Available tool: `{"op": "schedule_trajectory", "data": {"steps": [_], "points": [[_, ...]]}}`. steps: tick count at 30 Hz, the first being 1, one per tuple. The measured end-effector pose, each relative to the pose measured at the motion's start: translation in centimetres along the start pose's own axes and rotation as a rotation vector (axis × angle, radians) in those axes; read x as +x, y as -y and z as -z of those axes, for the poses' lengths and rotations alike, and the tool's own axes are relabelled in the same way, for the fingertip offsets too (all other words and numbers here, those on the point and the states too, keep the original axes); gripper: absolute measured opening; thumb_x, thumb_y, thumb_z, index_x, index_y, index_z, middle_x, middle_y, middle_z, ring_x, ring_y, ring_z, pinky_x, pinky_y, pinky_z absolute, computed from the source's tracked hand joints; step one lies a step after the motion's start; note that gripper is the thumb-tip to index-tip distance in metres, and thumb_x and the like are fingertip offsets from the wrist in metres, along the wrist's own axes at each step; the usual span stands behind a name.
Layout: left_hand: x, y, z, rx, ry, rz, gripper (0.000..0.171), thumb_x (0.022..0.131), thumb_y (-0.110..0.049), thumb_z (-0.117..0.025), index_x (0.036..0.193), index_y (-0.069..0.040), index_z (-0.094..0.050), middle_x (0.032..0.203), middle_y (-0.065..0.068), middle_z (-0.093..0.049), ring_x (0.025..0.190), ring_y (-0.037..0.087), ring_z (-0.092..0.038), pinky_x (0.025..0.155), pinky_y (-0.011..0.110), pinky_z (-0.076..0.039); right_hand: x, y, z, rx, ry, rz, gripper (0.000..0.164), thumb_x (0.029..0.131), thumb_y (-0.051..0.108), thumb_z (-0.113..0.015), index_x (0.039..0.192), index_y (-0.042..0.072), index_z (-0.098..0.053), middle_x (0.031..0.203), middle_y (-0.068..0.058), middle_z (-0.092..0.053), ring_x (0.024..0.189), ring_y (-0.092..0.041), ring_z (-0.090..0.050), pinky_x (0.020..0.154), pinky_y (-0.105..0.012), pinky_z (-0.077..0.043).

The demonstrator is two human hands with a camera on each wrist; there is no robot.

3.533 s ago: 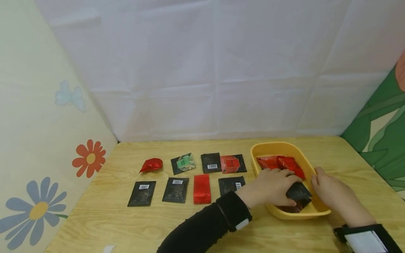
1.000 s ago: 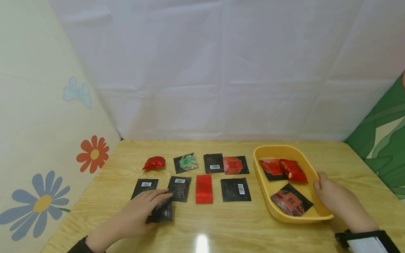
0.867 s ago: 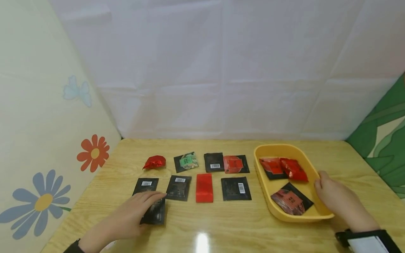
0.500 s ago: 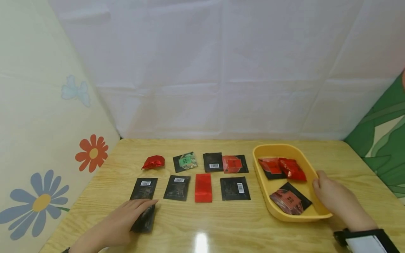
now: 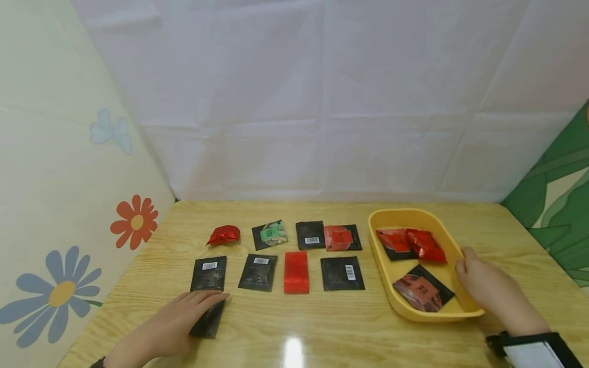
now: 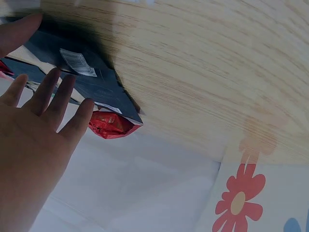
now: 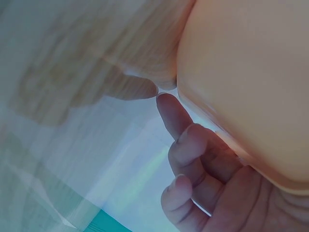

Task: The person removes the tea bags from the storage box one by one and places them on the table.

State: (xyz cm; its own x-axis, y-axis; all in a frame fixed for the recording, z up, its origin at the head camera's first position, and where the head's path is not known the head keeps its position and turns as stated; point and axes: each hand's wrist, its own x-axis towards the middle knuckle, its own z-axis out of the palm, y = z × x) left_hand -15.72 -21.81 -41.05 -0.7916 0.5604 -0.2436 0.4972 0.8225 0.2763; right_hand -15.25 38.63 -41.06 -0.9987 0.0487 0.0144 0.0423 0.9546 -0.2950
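Observation:
At the front left of the table, my left hand [image 5: 177, 319] lies over a black sachet [image 5: 208, 322], covering part of it. In the left wrist view the fingers [image 6: 62, 96] are nearly straight and spread above the sachet's barcode side, and the thumb reaches its edge. Just behind it lies another black sachet [image 5: 209, 274] with a barcode label. On the right, my right hand [image 5: 494, 291] holds the rim of a yellow plastic tray [image 5: 384, 286]; the right wrist view shows curled fingers against its outer wall. Inside are a red-and-black sachet [image 5: 394, 241], a shiny red packet [image 5: 425, 246] and another patterned sachet [image 5: 421, 290].
Two rows of packets lie mid-table: a crumpled red packet [image 5: 224, 234], a green-labelled sachet [image 5: 270, 234], a red flat packet [image 5: 296, 272], a red-labelled sachet [image 5: 341, 237] and several black sachets [image 5: 342, 273]. A white sheet [image 5: 317, 102] hangs behind; painted panels flank the sides.
My left hand has come out of the tray with a black sachet, moved left across the table and lowered it in front of the front row. The right hand stays at the tray.

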Motion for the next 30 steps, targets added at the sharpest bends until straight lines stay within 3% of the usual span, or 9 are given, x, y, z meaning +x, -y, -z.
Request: {"op": "schedule_trajectory", "data": {"steps": [8, 13, 17, 20, 27, 30], "points": [[0.1, -0.2, 0.0, -0.015, 0.031, 0.023, 0.104, 0.063, 0.002, -0.085, 0.149, -0.035, -0.04, 0.145, 0.002, -0.047, 0.127, 0.029, -0.046, 0.105, 0.064, -0.035, 0.2, 0.2, 0.2, 0.002, -0.006, 0.007, 0.039, 0.104, 0.011, -0.034, 0.122, -0.023, -0.036, 0.08, -0.031, -0.057, 0.063, -0.03, -0.053, 0.055, -0.05, -0.046], [0.5, -1.4, 0.2, 0.017, -0.011, -0.019, 0.091, 0.071, -0.002, -0.082, 0.148, -0.029, -0.043, 0.143, 0.0, -0.05, 0.128, 0.028, -0.048, 0.104, 0.059, -0.038, 0.1, 0.2, 0.1, -0.001, -0.002, 0.001, 0.038, 0.104, 0.011, -0.035, 0.122, -0.023, -0.036, 0.082, -0.032, -0.057, 0.065, -0.031, -0.054, 0.056, -0.051, -0.046], [1.6, -3.4, 0.3, 0.052, -0.08, -0.128, 0.064, 0.085, -0.011, -0.075, 0.144, -0.018, -0.05, 0.137, -0.002, -0.057, 0.125, 0.023, -0.053, 0.102, 0.05, -0.044, -0.1, 0.1, 0.1, -0.001, 0.014, -0.01, 0.039, 0.105, 0.011, -0.034, 0.122, -0.023, -0.036, 0.081, -0.03, -0.056, 0.065, -0.03, -0.053, 0.055, -0.049, -0.046], [2.5, -5.2, 0.1, 0.052, -0.093, -0.223, 0.052, 0.091, -0.017, -0.071, 0.141, -0.019, -0.054, 0.135, -0.006, -0.058, 0.123, 0.017, -0.055, 0.102, 0.045, -0.046, -0.2, 0.0, 0.1, -0.003, 0.02, -0.018, 0.038, 0.104, 0.011, -0.034, 0.122, -0.022, -0.035, 0.08, -0.028, -0.056, 0.064, -0.029, -0.053, 0.055, -0.049, -0.046], [5.2, -9.3, -0.1, 0.071, -0.091, -0.42, 0.047, 0.096, -0.02, -0.065, 0.141, -0.026, -0.053, 0.137, -0.013, -0.055, 0.126, 0.011, -0.052, 0.103, 0.042, -0.045, -0.2, 0.1, 0.1, -0.015, -0.002, -0.008, 0.038, 0.104, 0.009, -0.035, 0.123, -0.024, -0.034, 0.086, -0.037, -0.057, 0.069, -0.035, -0.058, 0.059, -0.055, -0.048], [6.3, -11.3, 0.1, 0.084, -0.083, -0.491, 0.047, 0.094, -0.021, -0.067, 0.139, -0.026, -0.055, 0.135, -0.014, -0.057, 0.124, 0.008, -0.052, 0.102, 0.038, -0.045, -0.3, 0.2, 0.0, -0.017, -0.012, -0.002, 0.038, 0.103, 0.009, -0.036, 0.122, -0.023, -0.035, 0.082, -0.035, -0.057, 0.067, -0.036, -0.058, 0.058, -0.055, -0.048]]}}
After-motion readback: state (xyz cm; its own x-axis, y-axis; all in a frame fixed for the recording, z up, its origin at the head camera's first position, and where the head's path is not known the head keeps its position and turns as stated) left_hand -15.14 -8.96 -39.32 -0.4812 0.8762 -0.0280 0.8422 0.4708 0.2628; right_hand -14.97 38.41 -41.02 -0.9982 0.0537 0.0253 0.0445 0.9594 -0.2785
